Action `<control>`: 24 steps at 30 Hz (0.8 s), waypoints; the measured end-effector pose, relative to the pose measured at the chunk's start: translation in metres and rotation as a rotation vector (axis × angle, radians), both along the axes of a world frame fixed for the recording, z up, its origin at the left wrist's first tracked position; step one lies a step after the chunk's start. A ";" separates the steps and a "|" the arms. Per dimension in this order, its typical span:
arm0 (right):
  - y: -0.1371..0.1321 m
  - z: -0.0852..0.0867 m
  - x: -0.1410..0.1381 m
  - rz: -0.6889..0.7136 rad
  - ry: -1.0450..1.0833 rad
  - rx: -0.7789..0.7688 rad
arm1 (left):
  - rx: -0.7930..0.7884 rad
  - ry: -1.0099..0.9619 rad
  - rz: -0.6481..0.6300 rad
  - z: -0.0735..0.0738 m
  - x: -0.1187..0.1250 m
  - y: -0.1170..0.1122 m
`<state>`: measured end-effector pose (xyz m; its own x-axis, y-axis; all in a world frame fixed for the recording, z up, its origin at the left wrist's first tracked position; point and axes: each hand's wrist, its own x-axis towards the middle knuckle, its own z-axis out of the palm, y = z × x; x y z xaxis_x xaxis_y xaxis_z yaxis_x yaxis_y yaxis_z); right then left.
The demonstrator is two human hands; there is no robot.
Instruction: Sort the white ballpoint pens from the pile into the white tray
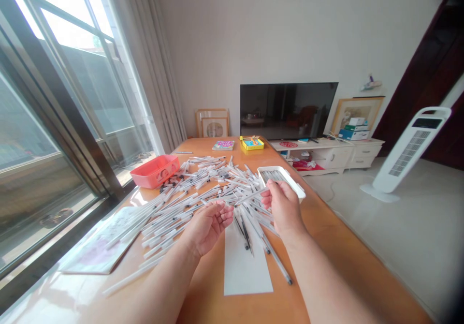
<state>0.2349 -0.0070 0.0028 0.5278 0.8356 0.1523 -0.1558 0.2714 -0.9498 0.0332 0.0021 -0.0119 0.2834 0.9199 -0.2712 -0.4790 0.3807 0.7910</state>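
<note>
My right hand (pixel 284 207) pinches a pen (pixel 250 197) with a clear barrel, its dark end pointing left toward my other hand. My left hand (pixel 210 225) is closed with thumb and fingertips together; a small pale thing seems to be at the tips, too small to name. Around and beyond both hands lies a wide spread of loose pens (pixel 170 217) with clear barrels and black ends. Just past my right hand stands a white container (pixel 299 191) with pens lying in it. Below my hands, a few black refills (pixel 246 232) rest on a white sheet of paper (pixel 248 278).
A red plastic basket (pixel 148 179) stands by the window, with black caps beside it. A booklet (pixel 97 251) lies at left, partly under pens. Farther back on the table (pixel 206 295) are a yellow box (pixel 253 145) and a colourful book (pixel 223 145).
</note>
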 end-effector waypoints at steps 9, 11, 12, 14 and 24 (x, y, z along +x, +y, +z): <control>-0.005 -0.007 -0.014 0.091 -0.126 0.011 | -0.101 -0.039 0.154 0.000 0.004 0.003; -0.007 -0.007 -0.017 0.099 -0.150 0.022 | -0.115 -0.029 0.148 -0.002 0.004 0.003; -0.007 -0.006 -0.018 0.098 -0.161 0.028 | -0.118 -0.025 0.141 -0.002 0.004 0.004; -0.008 -0.005 -0.019 0.091 -0.180 0.036 | -0.114 -0.023 0.127 -0.003 0.004 0.004; -0.011 -0.006 -0.026 0.257 -0.224 -0.012 | -0.015 0.019 0.157 -0.005 -0.002 0.006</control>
